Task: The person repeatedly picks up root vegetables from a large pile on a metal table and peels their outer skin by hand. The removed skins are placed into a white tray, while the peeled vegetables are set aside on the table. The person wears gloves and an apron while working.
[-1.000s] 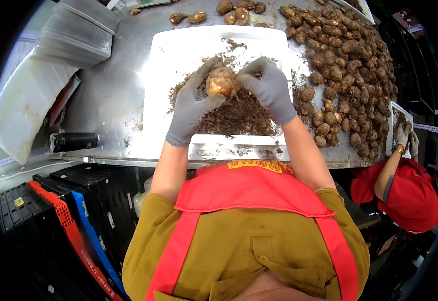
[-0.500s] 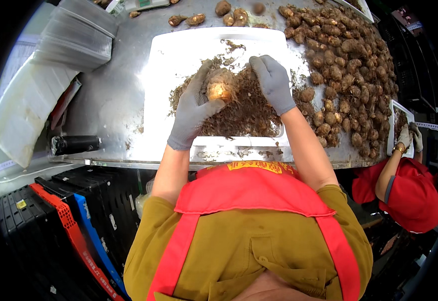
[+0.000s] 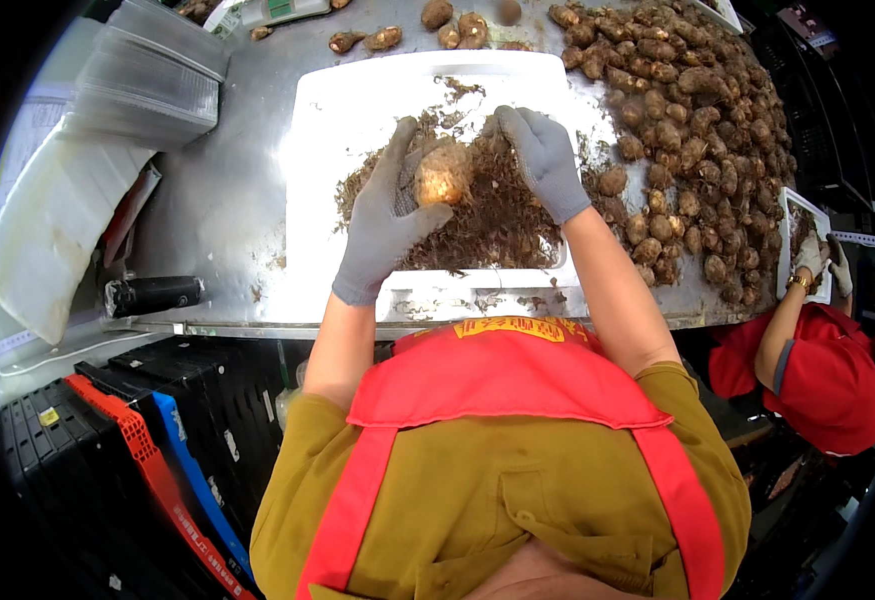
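Note:
My left hand [image 3: 382, 225], in a grey glove, is closed round a round brown tuber [image 3: 442, 175] with a pale patch and hairy fibres. It is over a white tray [image 3: 322, 110] strewn with dark fibrous peelings [image 3: 487, 225]. My right hand [image 3: 542, 165], also gloved, is open just right of the tuber, apart from it, fingers slightly bent over the peelings; its palm side is hidden.
A heap of tubers [image 3: 687, 160] covers the right of the steel table [image 3: 207, 210]. Clear plastic trays [image 3: 147, 70] and a black cylinder [image 3: 152, 295] lie left. Black crates [image 3: 47, 470] stand below. At right a co-worker's hands [image 3: 812, 260] are at another tray [image 3: 787, 210].
My right hand has drawn back from the tuber, up and to the right, and its fingers have straightened. My left hand still holds the tuber, shifted only slightly.

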Available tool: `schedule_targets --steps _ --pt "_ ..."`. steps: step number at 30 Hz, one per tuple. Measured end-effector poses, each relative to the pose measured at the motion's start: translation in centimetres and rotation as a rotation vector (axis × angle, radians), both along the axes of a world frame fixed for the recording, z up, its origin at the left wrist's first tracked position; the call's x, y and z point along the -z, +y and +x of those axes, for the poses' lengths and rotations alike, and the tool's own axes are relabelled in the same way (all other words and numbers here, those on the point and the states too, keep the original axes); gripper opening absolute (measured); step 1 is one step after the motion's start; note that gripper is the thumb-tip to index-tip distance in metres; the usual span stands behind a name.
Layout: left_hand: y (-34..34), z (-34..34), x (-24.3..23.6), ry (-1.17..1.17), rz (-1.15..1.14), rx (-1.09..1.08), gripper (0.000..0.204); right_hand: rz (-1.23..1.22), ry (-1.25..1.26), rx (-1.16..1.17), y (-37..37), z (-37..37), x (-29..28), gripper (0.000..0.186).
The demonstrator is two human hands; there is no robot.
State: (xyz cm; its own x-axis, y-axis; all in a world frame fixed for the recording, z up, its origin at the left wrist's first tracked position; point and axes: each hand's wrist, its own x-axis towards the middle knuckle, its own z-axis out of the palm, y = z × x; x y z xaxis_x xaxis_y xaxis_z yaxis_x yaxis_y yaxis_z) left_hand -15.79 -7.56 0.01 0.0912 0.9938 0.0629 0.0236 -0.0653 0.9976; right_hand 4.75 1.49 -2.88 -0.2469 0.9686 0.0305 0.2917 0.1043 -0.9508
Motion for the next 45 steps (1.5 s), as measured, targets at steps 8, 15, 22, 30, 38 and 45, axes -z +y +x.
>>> schedule_targets --steps 8,15,22,30,38,45 --pt "0.4 0.0 0.8 -0.023 -0.032 0.040 0.097 0.097 0.411 -0.180 -3.9 -2.5 -2.3 0.033" --pt "0.2 0.6 0.5 -0.504 -0.090 0.008 0.101 0.219 -0.197 0.069 1.2 1.0 1.9 0.034" --pt "0.6 0.2 2.3 -0.437 -0.108 -0.029 0.090 0.360 -0.320 -0.146 -4.6 -2.5 -2.7 0.035" --pt "0.3 0.5 1.4 -0.665 -0.169 0.053 0.079 0.258 -0.454 0.094 -0.6 -1.9 1.5 0.030" --pt "0.5 0.7 1.7 -0.738 -0.205 0.086 0.073 0.398 0.079 -0.063 -2.8 -2.1 -1.1 0.040" --pt "0.2 0.9 2.6 -0.798 -0.235 0.166 0.067 0.473 -0.063 0.049 -0.7 -3.0 -0.9 0.025"
